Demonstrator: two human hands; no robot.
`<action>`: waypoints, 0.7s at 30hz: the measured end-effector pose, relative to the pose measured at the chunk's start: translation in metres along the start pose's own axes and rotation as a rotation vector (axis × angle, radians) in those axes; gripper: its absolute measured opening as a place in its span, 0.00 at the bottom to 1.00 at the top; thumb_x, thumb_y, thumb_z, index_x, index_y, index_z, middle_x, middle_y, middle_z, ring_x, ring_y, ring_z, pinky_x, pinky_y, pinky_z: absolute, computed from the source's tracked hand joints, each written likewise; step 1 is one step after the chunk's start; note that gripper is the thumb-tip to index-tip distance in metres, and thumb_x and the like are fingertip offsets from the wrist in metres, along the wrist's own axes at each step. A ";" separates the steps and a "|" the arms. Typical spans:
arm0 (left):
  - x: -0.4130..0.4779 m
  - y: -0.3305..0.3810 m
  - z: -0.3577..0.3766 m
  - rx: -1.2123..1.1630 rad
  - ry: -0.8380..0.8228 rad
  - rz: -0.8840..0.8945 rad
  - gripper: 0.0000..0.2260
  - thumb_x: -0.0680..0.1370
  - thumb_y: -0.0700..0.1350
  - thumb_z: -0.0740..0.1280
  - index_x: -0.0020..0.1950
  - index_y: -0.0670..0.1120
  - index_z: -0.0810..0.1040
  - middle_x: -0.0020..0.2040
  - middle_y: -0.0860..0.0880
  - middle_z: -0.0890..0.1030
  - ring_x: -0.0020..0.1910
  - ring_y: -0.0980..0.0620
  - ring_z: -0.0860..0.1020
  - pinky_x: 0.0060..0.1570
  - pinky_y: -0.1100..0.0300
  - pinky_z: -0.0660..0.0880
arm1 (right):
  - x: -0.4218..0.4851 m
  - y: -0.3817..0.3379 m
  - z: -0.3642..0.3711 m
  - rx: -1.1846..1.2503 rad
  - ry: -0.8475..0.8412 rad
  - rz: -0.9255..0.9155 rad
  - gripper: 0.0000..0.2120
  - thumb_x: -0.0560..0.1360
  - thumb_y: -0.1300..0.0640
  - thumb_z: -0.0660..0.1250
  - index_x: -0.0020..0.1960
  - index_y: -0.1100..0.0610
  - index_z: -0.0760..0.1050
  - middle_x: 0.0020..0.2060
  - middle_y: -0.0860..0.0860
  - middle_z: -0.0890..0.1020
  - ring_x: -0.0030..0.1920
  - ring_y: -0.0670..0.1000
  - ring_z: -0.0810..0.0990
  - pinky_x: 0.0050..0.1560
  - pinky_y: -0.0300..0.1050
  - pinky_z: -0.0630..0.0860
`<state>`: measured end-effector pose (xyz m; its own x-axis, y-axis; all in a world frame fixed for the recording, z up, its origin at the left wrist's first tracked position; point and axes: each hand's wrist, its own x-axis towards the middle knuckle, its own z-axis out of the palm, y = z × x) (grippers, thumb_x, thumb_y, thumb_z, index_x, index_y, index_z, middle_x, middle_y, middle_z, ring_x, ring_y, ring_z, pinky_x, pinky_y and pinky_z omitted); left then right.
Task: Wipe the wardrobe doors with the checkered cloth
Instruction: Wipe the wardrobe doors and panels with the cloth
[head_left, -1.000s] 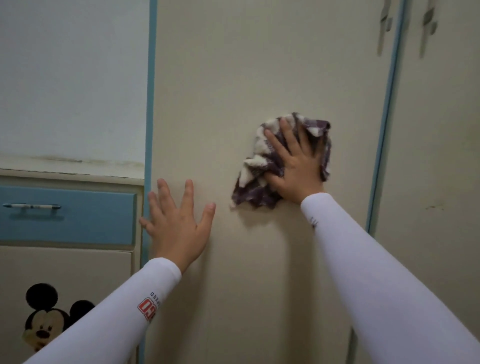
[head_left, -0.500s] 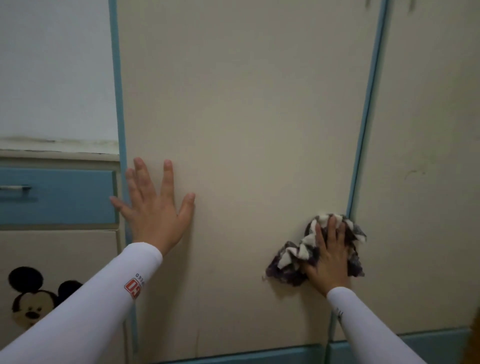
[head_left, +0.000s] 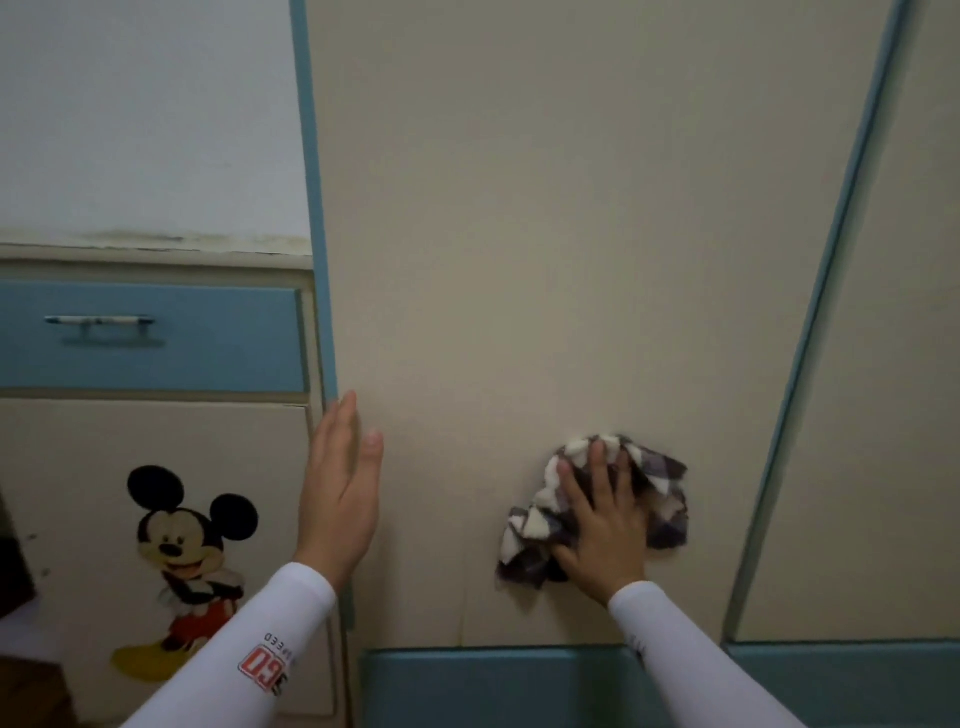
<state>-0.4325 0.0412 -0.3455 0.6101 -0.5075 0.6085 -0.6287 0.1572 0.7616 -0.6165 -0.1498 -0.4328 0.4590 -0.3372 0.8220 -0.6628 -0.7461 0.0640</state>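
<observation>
We see the checkered cloth (head_left: 537, 525) bunched into a loose wad against the lower part of the beige wardrobe door (head_left: 545, 234), nearer the door's right edge than its left. The right hand (head_left: 605, 538) lies on top of it. Its fingers (head_left: 598, 467) are spread and point upward, pressing the cloth flat to the panel. Purple-and-white folds stick out on both sides of the hand and above the fingertips.

The left hand (head_left: 343, 499) is at the door's left edge, turned so that we see it nearly side-on. Its fingers (head_left: 340, 436) are straight and held close together, and it holds nothing. The fingertips reach the lower end of the blue strip (head_left: 311, 208) that runs down that edge. We cannot tell whether the palm touches the door. Both arms wear white sleeves, and the left sleeve (head_left: 234, 649) carries a red-and-white logo near the wrist.

A slanted blue divider (head_left: 815, 338) separates this panel from a second door (head_left: 893, 415) to the right. A blue plinth (head_left: 493, 686) runs below both doors.

To the left of the wardrobe stands a lower cabinet. It has a blue drawer (head_left: 208, 343) with a slim bar handle (head_left: 98, 321). The cream cabinet door (head_left: 62, 467) beneath the drawer bears a cartoon mouse sticker (head_left: 187, 545). Above the cabinet top rises a pale wall (head_left: 145, 114), with a dark, grimy line along its foot.
</observation>
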 end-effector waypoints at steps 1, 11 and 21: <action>0.000 0.002 -0.003 -0.029 -0.014 -0.003 0.27 0.76 0.58 0.51 0.74 0.52 0.56 0.70 0.58 0.59 0.71 0.61 0.54 0.68 0.62 0.50 | 0.007 -0.021 0.005 -0.012 -0.005 -0.050 0.48 0.57 0.37 0.60 0.74 0.44 0.48 0.76 0.51 0.38 0.70 0.62 0.55 0.50 0.71 0.70; -0.023 -0.035 -0.012 0.081 -0.077 -0.111 0.30 0.74 0.63 0.47 0.74 0.53 0.55 0.75 0.49 0.59 0.72 0.57 0.56 0.73 0.54 0.52 | 0.042 -0.153 0.032 -0.023 -0.098 -0.352 0.40 0.67 0.38 0.57 0.75 0.48 0.49 0.77 0.52 0.42 0.73 0.52 0.47 0.62 0.68 0.48; -0.050 -0.056 -0.023 0.457 -0.214 -0.177 0.29 0.71 0.67 0.42 0.71 0.62 0.42 0.77 0.50 0.46 0.75 0.51 0.44 0.72 0.42 0.47 | 0.007 -0.191 0.073 0.055 -0.320 -0.519 0.37 0.72 0.45 0.64 0.75 0.55 0.54 0.74 0.54 0.62 0.74 0.57 0.54 0.71 0.65 0.50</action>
<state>-0.4172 0.0771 -0.4136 0.6440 -0.6619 0.3836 -0.6999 -0.3073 0.6447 -0.4430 -0.0513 -0.4802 0.8743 -0.0713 0.4802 -0.2778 -0.8847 0.3744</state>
